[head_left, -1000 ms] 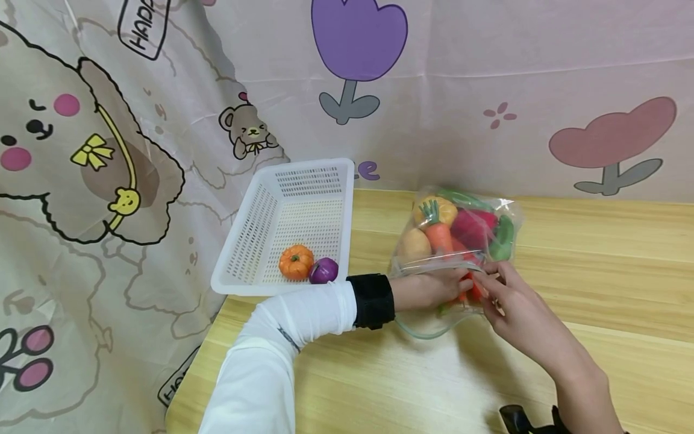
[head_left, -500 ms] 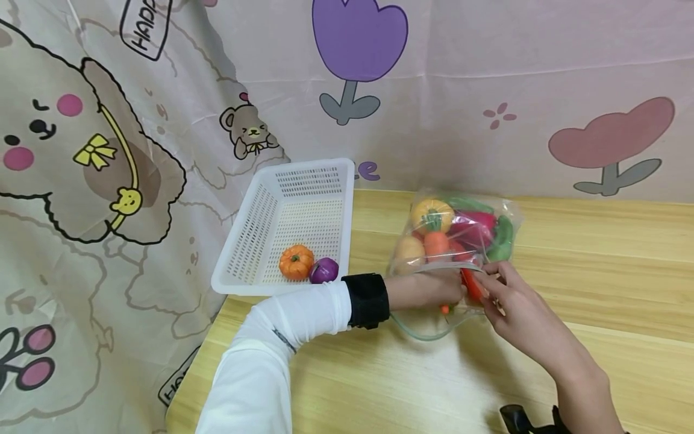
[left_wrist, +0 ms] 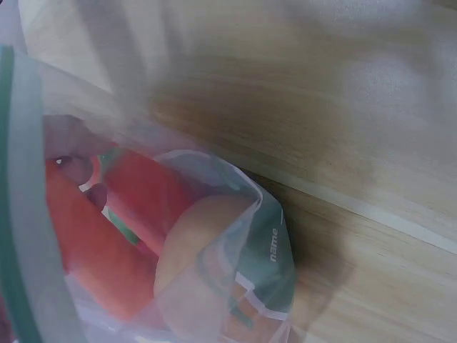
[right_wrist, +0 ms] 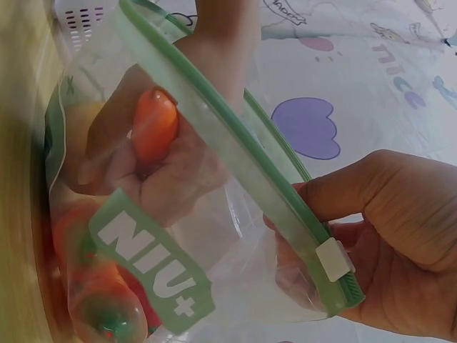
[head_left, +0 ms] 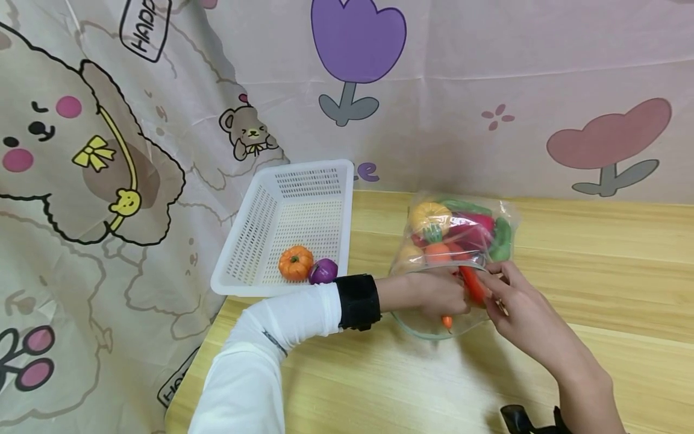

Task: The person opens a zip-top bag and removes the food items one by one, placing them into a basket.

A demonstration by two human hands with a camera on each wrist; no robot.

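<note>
A clear zip bag [head_left: 401, 241] of vegetables lies on the table, its green-edged mouth towards me. My left hand [head_left: 441, 292] is inside it and grips a carrot [right_wrist: 155, 127]; the orange tip pokes out between the fingers. My right hand [head_left: 523, 310] pinches the bag's rim near the white slider [right_wrist: 334, 259]. Beside the left fingers is a long red vegetable [head_left: 473, 286]. Deeper in the bag sit a yellow pumpkin [head_left: 430, 218], a magenta vegetable [head_left: 477, 232], a green one [head_left: 501, 238] and a rounded tan one [left_wrist: 203, 243].
Left of the bag stands a white perforated basket [head_left: 347, 217]. An orange pumpkin [head_left: 296, 263] and a purple onion [head_left: 323, 271] lie in it. A printed cloth [head_left: 444, 108] hangs behind the wooden table [head_left: 368, 386]. A black object [head_left: 517, 420] shows at the bottom right.
My left hand has drawn back slightly towards the bag's mouth. The carrot has slid nearer with it, its tip now showing below the fingers. My right hand has stayed at the rim.
</note>
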